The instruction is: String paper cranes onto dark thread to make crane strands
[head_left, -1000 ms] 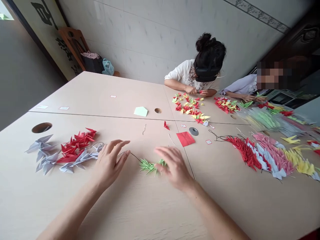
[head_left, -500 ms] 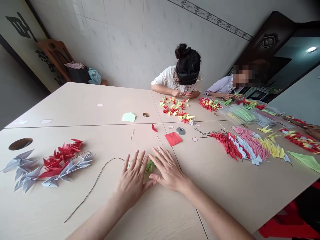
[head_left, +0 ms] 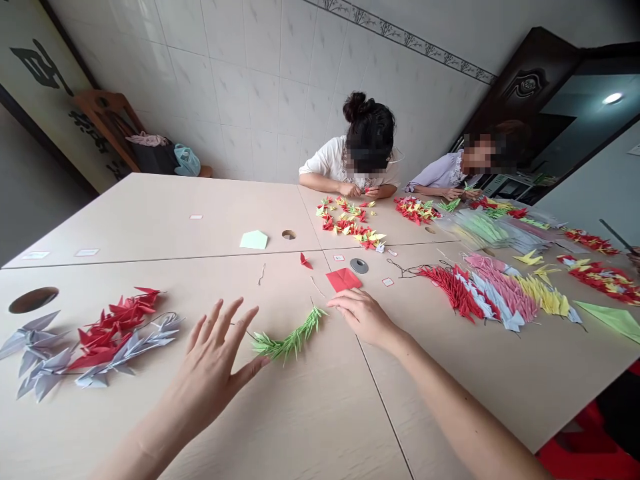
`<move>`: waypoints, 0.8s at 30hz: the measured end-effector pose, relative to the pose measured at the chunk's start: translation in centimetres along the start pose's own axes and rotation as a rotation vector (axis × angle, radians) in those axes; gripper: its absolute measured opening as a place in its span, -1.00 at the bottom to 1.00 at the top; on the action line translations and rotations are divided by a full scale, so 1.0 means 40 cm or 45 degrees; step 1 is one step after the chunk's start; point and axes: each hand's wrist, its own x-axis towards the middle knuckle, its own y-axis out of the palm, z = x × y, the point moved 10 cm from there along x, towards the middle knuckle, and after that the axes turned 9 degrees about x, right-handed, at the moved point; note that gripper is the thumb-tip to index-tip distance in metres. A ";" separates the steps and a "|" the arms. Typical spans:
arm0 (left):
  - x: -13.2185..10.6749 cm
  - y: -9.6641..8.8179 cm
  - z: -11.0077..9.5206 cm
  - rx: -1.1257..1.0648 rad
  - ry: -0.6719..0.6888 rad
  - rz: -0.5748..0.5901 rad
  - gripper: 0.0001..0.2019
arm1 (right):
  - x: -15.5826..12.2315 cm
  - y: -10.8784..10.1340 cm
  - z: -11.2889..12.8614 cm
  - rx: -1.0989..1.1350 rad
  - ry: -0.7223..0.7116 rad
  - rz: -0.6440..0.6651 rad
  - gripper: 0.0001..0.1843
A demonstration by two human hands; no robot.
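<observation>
A string of green paper cranes (head_left: 290, 339) lies stretched across the table between my hands. My left hand (head_left: 216, 353) hovers open with fingers spread, its thumb close to the string's left end. My right hand (head_left: 364, 315) rests flat and open on the table just right of the string's upper end, holding nothing. A thin dark wire runs from the string's left end under my left hand.
A bundle of red and grey cranes (head_left: 95, 337) lies at the left by a table hole (head_left: 33, 299). A red paper square (head_left: 344, 279) and a grey ring (head_left: 359, 266) sit beyond my right hand. Coloured crane strings (head_left: 500, 290) fill the right side. Two people fold paper at the far edge.
Both hands lay together over the green cranes half a second ago. They have since moved apart, left hand to the left and right hand to the right, and the string now lies uncovered and stretched out.
</observation>
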 end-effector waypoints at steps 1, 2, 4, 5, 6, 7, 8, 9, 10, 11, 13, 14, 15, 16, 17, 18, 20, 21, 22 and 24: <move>-0.010 0.013 0.001 -0.013 0.003 0.030 -0.38 | 0.013 0.013 -0.003 0.025 -0.011 0.048 -0.62; -0.020 0.026 0.001 -0.024 0.004 0.057 -0.40 | 0.028 0.027 -0.006 0.045 -0.016 0.093 -0.59; -0.033 0.047 0.001 -0.038 0.003 0.093 -0.43 | 0.060 0.062 -0.012 0.060 -0.023 0.187 -0.56; -0.037 0.053 0.003 -0.037 -0.001 0.101 -0.44 | 0.075 0.080 -0.015 0.055 -0.029 0.235 -0.57; -0.038 0.055 0.007 -0.034 -0.008 0.103 -0.43 | 0.087 0.098 -0.017 0.047 -0.038 0.278 -0.59; -0.038 0.057 0.010 -0.029 -0.010 0.105 -0.42 | 0.096 0.112 -0.021 0.038 -0.044 0.308 -0.63; -0.038 0.057 0.014 -0.023 -0.011 0.106 -0.41 | 0.103 0.123 -0.024 0.030 -0.046 0.324 -0.68; -0.037 0.056 0.016 -0.018 -0.011 0.106 -0.40 | 0.105 0.129 -0.029 0.023 -0.044 0.327 -0.72; -0.036 0.057 0.018 -0.017 -0.008 0.107 -0.39 | 0.104 0.131 -0.034 0.018 -0.036 0.320 -0.76; -0.036 0.058 0.018 -0.019 -0.004 0.110 -0.39 | 0.099 0.129 -0.038 0.013 -0.024 0.308 -0.78; -0.036 0.066 0.015 -0.033 0.003 0.127 -0.39 | 0.075 0.120 -0.044 0.004 0.004 0.288 -0.79; -0.036 0.071 0.012 -0.044 0.006 0.136 -0.38 | 0.058 0.113 -0.045 0.002 0.019 0.282 -0.79; -0.036 0.077 0.010 -0.054 0.009 0.146 -0.38 | 0.038 0.105 -0.044 0.001 0.033 0.279 -0.79; -0.036 0.081 0.007 -0.063 0.012 0.155 -0.37 | 0.016 0.096 -0.041 0.000 0.047 0.275 -0.79; -0.035 0.082 0.005 -0.072 0.016 0.161 -0.36 | -0.008 0.087 -0.039 0.001 0.063 0.270 -0.80; -0.034 0.081 0.004 -0.082 0.020 0.160 -0.36 | -0.033 0.077 -0.037 0.007 0.083 0.263 -0.80; -0.034 0.066 0.006 -0.108 0.026 0.132 -0.41 | -0.083 0.054 -0.040 0.051 0.139 0.235 -0.79; -0.035 0.054 0.010 -0.124 0.026 0.103 -0.44 | -0.107 0.041 -0.044 0.085 0.174 0.212 -0.78; -0.037 0.042 0.016 -0.139 0.022 0.072 -0.48 | -0.130 0.027 -0.053 0.121 0.216 0.181 -0.77; -0.051 0.022 0.033 -0.160 0.006 0.016 -0.54 | -0.174 -0.002 -0.077 0.186 0.312 0.113 -0.75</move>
